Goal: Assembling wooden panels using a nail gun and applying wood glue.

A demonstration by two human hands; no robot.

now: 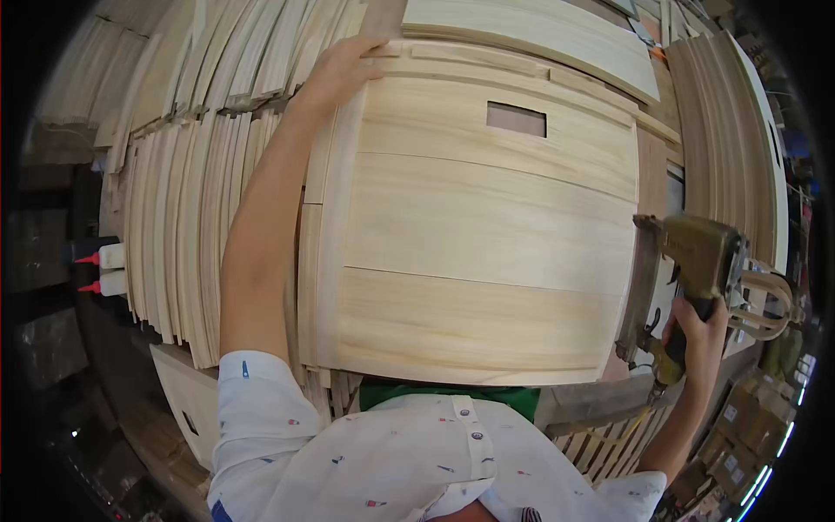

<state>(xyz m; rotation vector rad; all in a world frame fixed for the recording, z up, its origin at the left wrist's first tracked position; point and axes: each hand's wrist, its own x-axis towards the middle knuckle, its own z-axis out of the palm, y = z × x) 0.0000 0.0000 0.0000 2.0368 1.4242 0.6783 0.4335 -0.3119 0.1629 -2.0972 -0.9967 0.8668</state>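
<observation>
A pale wooden panel [483, 217] made of wide boards lies flat before me, with a small rectangular cutout near its far edge. Along that far edge runs a narrow wooden strip [474, 59]. My left hand [344, 70] reaches to the far left corner and grips the strip's end between thumb and fingers. On the right, my right hand [700, 326] is wrapped around the handle of a nail gun [703, 252]. The gun is held beside the panel's right edge, its nose toward the panel but apart from it.
Stacked wooden slats [187, 235] fill the left side, and more boards [726, 139] stand at the far right. Another flat panel [531, 35] lies beyond the strip. Two white glue bottles [111, 270] with red tips sit at the far left. Cardboard boxes [744, 418] are piled lower right.
</observation>
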